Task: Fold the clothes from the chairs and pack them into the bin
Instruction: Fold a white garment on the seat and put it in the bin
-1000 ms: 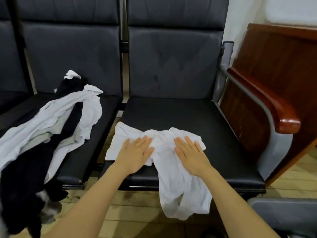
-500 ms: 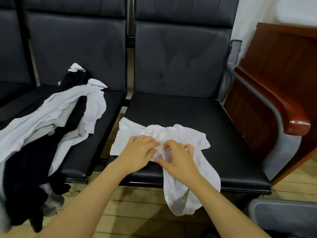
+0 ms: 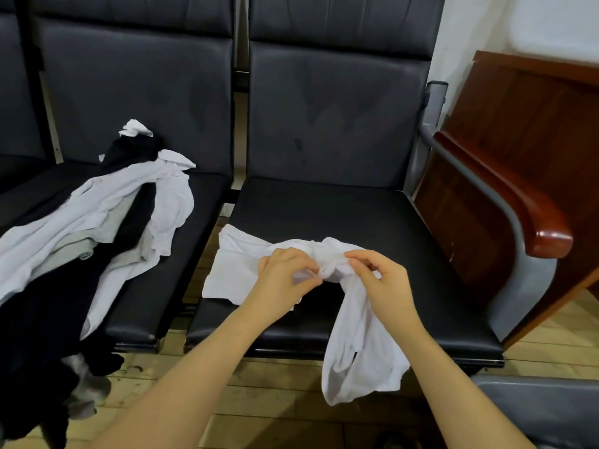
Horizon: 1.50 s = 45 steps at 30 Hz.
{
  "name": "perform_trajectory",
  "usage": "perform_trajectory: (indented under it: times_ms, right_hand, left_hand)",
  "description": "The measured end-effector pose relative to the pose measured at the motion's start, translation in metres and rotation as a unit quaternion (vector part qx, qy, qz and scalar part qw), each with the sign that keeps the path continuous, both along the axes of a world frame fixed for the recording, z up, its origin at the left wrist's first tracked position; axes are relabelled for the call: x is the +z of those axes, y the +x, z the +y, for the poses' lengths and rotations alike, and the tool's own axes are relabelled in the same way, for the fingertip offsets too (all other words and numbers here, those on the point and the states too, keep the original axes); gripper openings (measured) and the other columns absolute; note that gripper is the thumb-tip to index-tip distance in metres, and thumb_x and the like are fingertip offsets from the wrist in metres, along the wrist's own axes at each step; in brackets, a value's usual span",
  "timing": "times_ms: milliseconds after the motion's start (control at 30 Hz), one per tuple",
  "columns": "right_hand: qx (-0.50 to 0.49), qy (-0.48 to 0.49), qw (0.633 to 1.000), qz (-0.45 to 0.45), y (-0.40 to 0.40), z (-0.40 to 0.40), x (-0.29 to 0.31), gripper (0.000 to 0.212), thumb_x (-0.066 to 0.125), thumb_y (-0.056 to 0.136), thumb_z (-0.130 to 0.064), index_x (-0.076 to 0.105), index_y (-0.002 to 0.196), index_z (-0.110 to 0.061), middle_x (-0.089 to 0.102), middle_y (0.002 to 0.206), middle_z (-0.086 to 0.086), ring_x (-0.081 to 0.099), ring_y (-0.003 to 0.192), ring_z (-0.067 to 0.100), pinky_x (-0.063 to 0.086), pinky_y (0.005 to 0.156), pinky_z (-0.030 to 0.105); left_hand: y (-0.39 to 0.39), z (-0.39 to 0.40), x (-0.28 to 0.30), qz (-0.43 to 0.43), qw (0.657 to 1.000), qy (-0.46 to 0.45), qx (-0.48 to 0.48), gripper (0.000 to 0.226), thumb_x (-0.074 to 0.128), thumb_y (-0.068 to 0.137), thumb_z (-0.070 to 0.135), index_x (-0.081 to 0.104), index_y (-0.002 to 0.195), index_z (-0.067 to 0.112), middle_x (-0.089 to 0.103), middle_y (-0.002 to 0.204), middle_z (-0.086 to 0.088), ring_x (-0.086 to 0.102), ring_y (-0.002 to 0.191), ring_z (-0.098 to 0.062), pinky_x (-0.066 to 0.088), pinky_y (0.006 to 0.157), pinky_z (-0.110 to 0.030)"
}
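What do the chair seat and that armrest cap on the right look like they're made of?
Chair seat: seemingly black leather or vinyl, smooth with a soft sheen and creases on the backrest. Armrest cap: apparently glossy varnished reddish wood, with a bright highlight at its rounded end.

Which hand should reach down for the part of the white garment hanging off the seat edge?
Right hand: the white garment hangs directly below it; the left hand pinches the bunched middle farther away.
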State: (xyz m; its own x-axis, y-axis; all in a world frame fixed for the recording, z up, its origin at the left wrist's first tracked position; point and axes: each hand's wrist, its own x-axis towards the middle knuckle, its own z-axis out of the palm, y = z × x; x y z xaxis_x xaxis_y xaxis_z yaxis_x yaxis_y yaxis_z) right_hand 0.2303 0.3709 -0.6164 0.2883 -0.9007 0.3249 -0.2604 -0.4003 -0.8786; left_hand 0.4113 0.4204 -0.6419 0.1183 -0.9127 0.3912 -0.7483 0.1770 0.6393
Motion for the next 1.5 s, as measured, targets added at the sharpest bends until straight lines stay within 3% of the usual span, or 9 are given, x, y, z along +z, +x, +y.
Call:
perform_trajectory:
  times_ms: [133,267,533,667,833,1000,1233,1367,1500]
  right_hand:
    - [-0.034,0.012,0.999,0.015,-0.013,-0.009,0.000,0.020,0.056,0.093,-0.010,0.067,0.098,-0.027,0.067,0.100,-0.012,0.059,0.095,-0.007,0.046,0.081,0.007]
    - [-0.059,-0.009,0.992,0.109,-0.021,-0.015,-0.009,0.020,0.057,0.094,-0.016,0.064,0.093,-0.034,0.064,0.097,-0.015,0.059,0.099,0.007,0.043,0.095,0.028]
    - [-0.110,-0.074,0.906,0.403,-0.022,-0.015,-0.015,0.024,0.042,0.101,-0.028,0.063,0.113,-0.030,0.062,0.109,-0.010,0.049,0.098,0.008,0.009,0.077,0.020]
    - [-0.075,-0.047,0.935,0.344,-0.017,-0.015,-0.021,0.026,0.045,0.100,-0.021,0.059,0.119,-0.031,0.056,0.111,-0.014,0.044,0.100,0.005,0.010,0.081,0.017]
    - [-0.027,-0.012,0.981,0.189,-0.013,-0.012,-0.023,0.037,0.048,0.098,-0.014,0.051,0.105,-0.050,0.050,0.089,-0.023,0.046,0.094,0.001,0.016,0.092,0.016]
    - [0.032,-0.018,0.995,0.091,0.007,-0.002,-0.011,0.034,0.054,0.095,-0.022,0.048,0.103,-0.055,0.052,0.095,-0.026,0.052,0.094,0.004,0.045,0.092,0.027]
    - [0.059,-0.042,0.971,0.229,0.034,0.002,-0.014,0.025,0.051,0.096,-0.035,0.048,0.118,-0.048,0.047,0.118,-0.026,0.041,0.120,0.006,0.014,0.095,0.022]
    - [0.009,0.005,0.964,0.265,0.019,-0.006,-0.016,0.031,0.050,0.097,-0.034,0.054,0.128,-0.031,0.050,0.124,-0.017,0.037,0.127,0.009,0.013,0.107,0.029]
    - [0.023,-0.017,0.937,0.348,0.002,-0.011,-0.028,0.035,0.044,0.098,-0.042,0.049,0.131,-0.035,0.049,0.135,-0.016,0.036,0.127,0.006,0.001,0.109,0.026]
  left_hand:
    - [-0.011,-0.011,0.005,0.111,0.993,0.026,-0.034,0.005,0.059,0.087,0.038,0.059,0.092,0.038,0.060,0.108,0.022,0.052,0.108,-0.010,0.039,0.100,-0.039]
    - [-0.015,-0.010,0.004,-0.049,0.997,0.044,-0.048,0.032,0.053,0.093,0.040,0.050,0.125,0.037,0.051,0.126,0.022,0.043,0.118,-0.001,0.017,0.104,-0.020]
    - [-0.011,-0.009,-0.015,-0.176,0.984,0.025,-0.007,0.029,0.046,0.094,0.047,0.064,0.108,0.030,0.059,0.108,0.015,0.047,0.107,-0.007,0.012,0.093,-0.020]
    - [-0.011,-0.011,-0.018,-0.166,0.986,0.020,0.002,0.023,0.049,0.096,0.039,0.065,0.096,0.023,0.059,0.099,0.011,0.048,0.101,-0.008,0.017,0.094,-0.022]
    - [-0.002,-0.008,0.004,0.059,0.998,0.006,0.017,0.013,0.052,0.095,0.026,0.061,0.093,0.016,0.061,0.076,-0.001,0.053,0.074,-0.008,0.043,0.081,-0.027]
    - [0.028,0.006,0.028,0.093,0.995,-0.007,0.026,0.007,0.054,0.095,0.022,0.059,0.089,0.022,0.062,0.081,0.006,0.058,0.077,-0.009,0.046,0.075,-0.024]
    - [0.073,0.030,0.006,-0.135,0.979,0.050,0.143,0.041,0.049,0.075,0.066,0.065,0.079,0.029,0.047,0.092,0.008,0.039,0.094,-0.013,0.016,0.086,-0.026]
    - [0.079,0.044,-0.013,-0.157,0.979,0.002,0.128,0.022,0.066,0.084,0.041,0.066,0.094,0.021,0.044,0.099,0.009,0.038,0.092,-0.012,0.019,0.083,-0.026]
    - [0.070,0.052,-0.006,-0.129,0.991,0.040,0.014,0.055,0.030,0.083,0.058,0.068,0.094,0.020,0.063,0.091,0.013,0.054,0.082,-0.007,0.034,0.087,-0.027]
